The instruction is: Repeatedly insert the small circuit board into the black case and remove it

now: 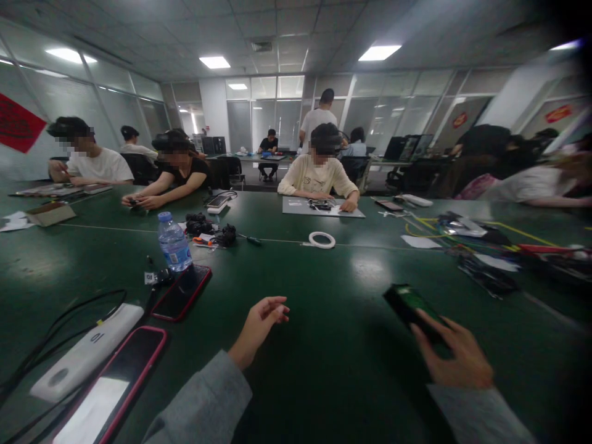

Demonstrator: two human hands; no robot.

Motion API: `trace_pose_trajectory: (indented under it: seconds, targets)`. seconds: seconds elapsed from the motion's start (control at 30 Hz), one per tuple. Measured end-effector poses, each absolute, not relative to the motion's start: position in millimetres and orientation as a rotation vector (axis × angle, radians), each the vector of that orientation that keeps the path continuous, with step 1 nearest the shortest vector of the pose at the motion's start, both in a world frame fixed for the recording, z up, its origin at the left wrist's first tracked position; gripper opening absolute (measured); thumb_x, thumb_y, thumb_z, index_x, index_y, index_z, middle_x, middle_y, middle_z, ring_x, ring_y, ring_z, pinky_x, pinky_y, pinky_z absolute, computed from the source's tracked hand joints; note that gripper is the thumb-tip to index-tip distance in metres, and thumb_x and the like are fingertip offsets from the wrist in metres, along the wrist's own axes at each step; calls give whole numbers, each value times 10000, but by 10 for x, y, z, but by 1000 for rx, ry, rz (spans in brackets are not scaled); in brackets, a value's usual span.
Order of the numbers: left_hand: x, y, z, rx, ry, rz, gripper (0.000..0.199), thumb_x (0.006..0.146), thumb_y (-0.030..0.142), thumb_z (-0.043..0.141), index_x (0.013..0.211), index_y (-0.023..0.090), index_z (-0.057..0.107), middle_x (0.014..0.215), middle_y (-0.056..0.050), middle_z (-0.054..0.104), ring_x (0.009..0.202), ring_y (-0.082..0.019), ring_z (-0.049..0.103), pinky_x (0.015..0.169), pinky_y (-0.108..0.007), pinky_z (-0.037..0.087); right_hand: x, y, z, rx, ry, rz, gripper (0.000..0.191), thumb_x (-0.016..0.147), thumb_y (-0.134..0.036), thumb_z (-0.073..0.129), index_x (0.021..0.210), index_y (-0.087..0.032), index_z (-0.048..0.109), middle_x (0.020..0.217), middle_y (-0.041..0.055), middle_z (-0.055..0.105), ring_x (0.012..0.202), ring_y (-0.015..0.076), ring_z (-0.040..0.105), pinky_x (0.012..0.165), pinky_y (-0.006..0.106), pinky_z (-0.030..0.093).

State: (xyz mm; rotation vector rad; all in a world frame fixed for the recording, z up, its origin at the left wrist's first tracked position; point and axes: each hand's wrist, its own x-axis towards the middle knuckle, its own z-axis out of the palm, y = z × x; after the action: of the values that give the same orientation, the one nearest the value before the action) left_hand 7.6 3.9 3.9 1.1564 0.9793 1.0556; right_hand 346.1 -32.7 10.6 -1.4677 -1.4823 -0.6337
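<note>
My right hand (pixel 456 354) grips a flat black device with a green circuit board (pixel 411 303), above the right side of the green table (pixel 324 357). The thumb and fingers lie along the device's near end, and its far end points away to the left. Nothing shows in my left hand (pixel 263 324), which hovers over the middle of the table with its fingers loosely bent and partly apart. To its left lie a red-edged phone (pixel 182 293) and, closer to me, a phone in a pink case (pixel 132 357).
A water bottle (pixel 174 243) stands behind the phones; a white power bank (pixel 90 351) with black cables lies at left. Farther off are a white tape roll (pixel 322 240), black cable bundles (pixel 201 225) and tangled wires (pixel 490 271). A person (pixel 319 169) works opposite.
</note>
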Motion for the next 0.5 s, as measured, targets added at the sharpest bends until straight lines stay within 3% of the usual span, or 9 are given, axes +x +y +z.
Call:
trace_pose_trajectory:
  seconds: [0.1,0.2,0.27,0.4,0.5]
  targets:
    - [157,-23,64,1062,907,1071,522,772,368,605,1228,165,452,1180,-153,547,972,-216,589,887,-390,420,2851,-126,-58,-1211,-1736,-505,284,863,-326,523,1101,-189,594,1102,102,529,926,214,577,770,344,512]
    - [233,-95,87,952,828,1136,690,739,330,653,1327,241,303,1301,-158,445,993,-221,589,903,-401,416,2163,-116,-126,-1070,-1853,-329,319,853,-201,523,1171,-218,546,1188,95,479,1044,216,529,850,353,499]
    - [262,-125,89,901,783,1193,701,733,310,662,1326,258,292,1284,-153,459,1031,-233,566,879,-388,432,1845,-155,-157,-1022,-1914,-245,349,851,-162,502,1196,-214,518,1226,104,451,1092,225,496,877,369,489]
    - [267,-120,63,791,793,1232,624,743,328,642,1278,235,333,1182,-141,527,1013,-243,564,763,-324,472,1629,-182,-240,-1011,-1883,-117,447,845,-182,510,1275,-161,394,1204,131,466,1112,237,474,901,406,476]
    - [255,-89,52,766,840,1243,638,721,313,664,1264,243,336,1184,-130,523,1025,-244,556,760,-310,473,1644,-163,-276,-990,-1840,-38,512,824,-244,557,1281,-145,348,1173,140,476,1107,248,472,904,427,468]
